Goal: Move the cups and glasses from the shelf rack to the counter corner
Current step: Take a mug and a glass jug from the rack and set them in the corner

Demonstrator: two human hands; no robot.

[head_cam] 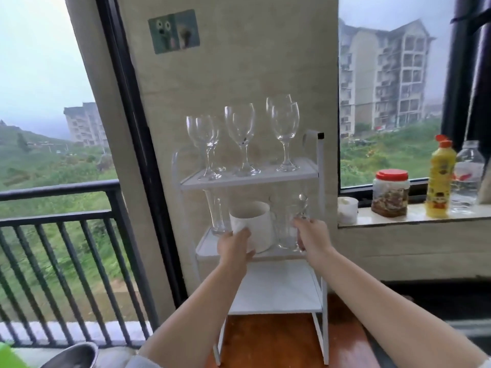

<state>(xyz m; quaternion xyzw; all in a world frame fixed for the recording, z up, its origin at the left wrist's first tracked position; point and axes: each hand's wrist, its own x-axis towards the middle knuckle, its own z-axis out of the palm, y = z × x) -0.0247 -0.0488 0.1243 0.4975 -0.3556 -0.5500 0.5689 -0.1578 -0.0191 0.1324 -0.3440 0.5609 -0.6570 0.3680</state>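
Observation:
A white shelf rack [321, 181] stands on a wooden surface against the wall. Several wine glasses [240, 134] stand upright on its top shelf. On the middle shelf sit a tall clear glass [216, 211], a white mug [255, 221] and a clear glass mug [291, 224]. My left hand [235, 247] wraps around the white mug's left side. My right hand [312, 236] grips the clear glass mug at its right side. The lowest shelf is bare.
On the window ledge [414, 217] to the right stand a small white cup [347, 209], a red-lidded jar [390, 193], a yellow bottle [439, 179] and a clear bottle [467, 176]. A black balcony railing [61, 216] is left. A metal bowl [74, 355] sits bottom left.

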